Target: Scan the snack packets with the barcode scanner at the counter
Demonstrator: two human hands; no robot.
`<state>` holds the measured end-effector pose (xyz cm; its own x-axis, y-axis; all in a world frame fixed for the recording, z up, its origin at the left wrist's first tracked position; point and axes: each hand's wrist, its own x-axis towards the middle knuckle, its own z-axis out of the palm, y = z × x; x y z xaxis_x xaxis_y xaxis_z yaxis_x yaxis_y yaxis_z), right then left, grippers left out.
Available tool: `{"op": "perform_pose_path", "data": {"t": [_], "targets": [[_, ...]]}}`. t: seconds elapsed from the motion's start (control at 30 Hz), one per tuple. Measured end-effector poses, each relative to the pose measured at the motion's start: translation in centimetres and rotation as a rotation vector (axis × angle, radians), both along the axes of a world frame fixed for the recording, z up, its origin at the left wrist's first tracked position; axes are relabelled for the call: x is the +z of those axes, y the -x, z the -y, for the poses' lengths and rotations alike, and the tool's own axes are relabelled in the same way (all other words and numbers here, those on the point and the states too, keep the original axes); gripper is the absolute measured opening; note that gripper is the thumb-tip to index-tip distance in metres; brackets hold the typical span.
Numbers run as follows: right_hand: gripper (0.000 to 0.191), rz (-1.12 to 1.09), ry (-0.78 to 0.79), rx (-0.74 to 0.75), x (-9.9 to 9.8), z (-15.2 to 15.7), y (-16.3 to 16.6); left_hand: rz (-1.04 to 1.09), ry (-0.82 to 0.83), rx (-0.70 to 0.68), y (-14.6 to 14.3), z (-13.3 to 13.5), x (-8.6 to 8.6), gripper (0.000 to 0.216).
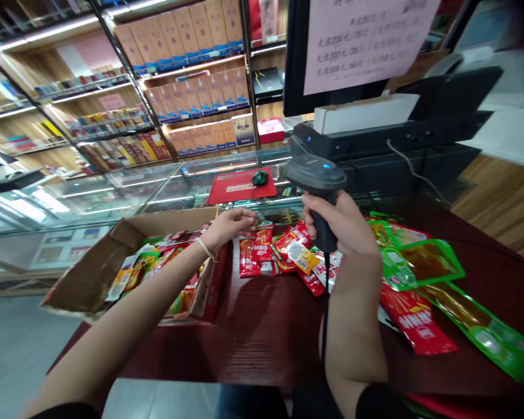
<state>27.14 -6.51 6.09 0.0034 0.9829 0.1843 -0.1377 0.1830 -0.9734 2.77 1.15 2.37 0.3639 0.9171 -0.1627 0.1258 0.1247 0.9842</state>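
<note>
"One scanner point(315, 173), several red packets point(255, 256) near it, one open carton point(81, 282), one mouse point(259, 177) on one red mat point(222, 189): do we agree?"

"We do. Our right hand point(351, 224) wraps the scanner's grip, raised over the table point(248, 343). Our left hand point(227, 227) extends forward beside the carton, fingers curled; we can't tell whether they pinch anything."

"And our scanner's look?"

"Dark, corded, broad-headed, a blue light point(326, 166) glowing on top."

Black plastic handheld scanner point(317, 174): grip partly covered by right hand point(347, 224)
Open brown cardboard box point(82, 276): partly behind left forearm point(133, 317)
Pink paper notice point(362, 49): top cut off
</note>
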Motion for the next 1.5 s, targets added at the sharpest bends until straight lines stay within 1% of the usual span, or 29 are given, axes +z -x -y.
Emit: {"op": "perform_pose_path", "data": {"t": [0.1, 0.17, 0.33, 0.47, 0.63, 0.73, 0.8, 0.9, 0.97, 1.0, 1.07, 1.13, 1.23, 1.3, 1.4, 1.5], "targets": [[0.029, 0.013, 0.014, 0.056, 0.0, -0.2, 1.5, 0.049, -0.078, 0.078, 3.5, 0.6, 0.6, 0.026], [0.029, 0.017, 0.019, 0.1, 0.0, -0.4, 2.6, 0.077, -0.1, 0.149, 6.0, 0.8, 0.6, 0.028], [0.03, 0.072, 0.04, 0.187, 0.1, -0.6, 5.7, 0.099, -0.066, 0.329, 11.7, 0.7, -0.7, 0.029], [0.032, 0.114, 0.076, 0.23, -0.1, -0.7, 8.0, 0.071, -0.054, 0.409, 15.3, 0.7, -1.6, 0.031], [0.033, 0.178, 0.145, 0.259, -1.0, -1.1, 10.2, -0.129, -0.1, 0.444, 19.4, 0.5, -2.6, 0.039], [0.033, 0.211, 0.154, 0.28, -1.3, -1.4, 10.8, -0.282, -0.108, 0.417, 21.6, 0.2, -3.6, 0.042], [0.034, 0.226, 0.154, 0.287, -1.3, -1.5, 11.0, -0.46, -0.141, 0.381, 22.7, -0.1, -4.4, 0.039], [0.036, 0.245, 0.16, 0.286, -1.1, -1.6, 11.2, -0.879, -0.241, 0.262, 23.8, -0.6, -5.2, 0.028], [0.036, 0.249, 0.168, 0.279, -1.0, -1.6, 11.2, -1.119, -0.24, 0.146, 24.1, -0.8, -5.6, 0.03], [0.036, 0.246, 0.171, 0.274, -1.0, -1.5, 11.2, -1.201, -0.214, 0.093, 24.2, -0.9, -5.8, 0.033], [0.035, 0.24, 0.169, 0.265, -0.9, -1.5, 11.1, -1.294, -0.153, 0.003, 24.1, -0.9, -6.2, 0.04], [0.033, 0.24, 0.164, 0.265, -0.8, -1.5, 11.0, -1.328, -0.127, -0.036, 24.0, -0.7, -6.4, 0.049], [0.033, 0.246, 0.165, 0.255, -0.8, -1.4, 10.9, -1.304, -0.118, -0.015, 23.7, -0.5, -6.6, 0.069], [0.032, 0.251, 0.167, 0.251, -0.8, -1.3, 10.8, -1.257, -0.087, -0.009, 23.5, -0.5, -6.8, 0.074], [0.031, 0.25, 0.159, 0.252, -0.9, -1.2, 10.7, -1.168, -0.035, 0.004, 23.4, -0.6, -7.0, 0.071], [0.032, 0.238, 0.161, 0.252, -0.9, -1.2, 10.6, -1.027, -0.058, 0.077, 23.5, -0.6, -6.9, 0.06]]}}
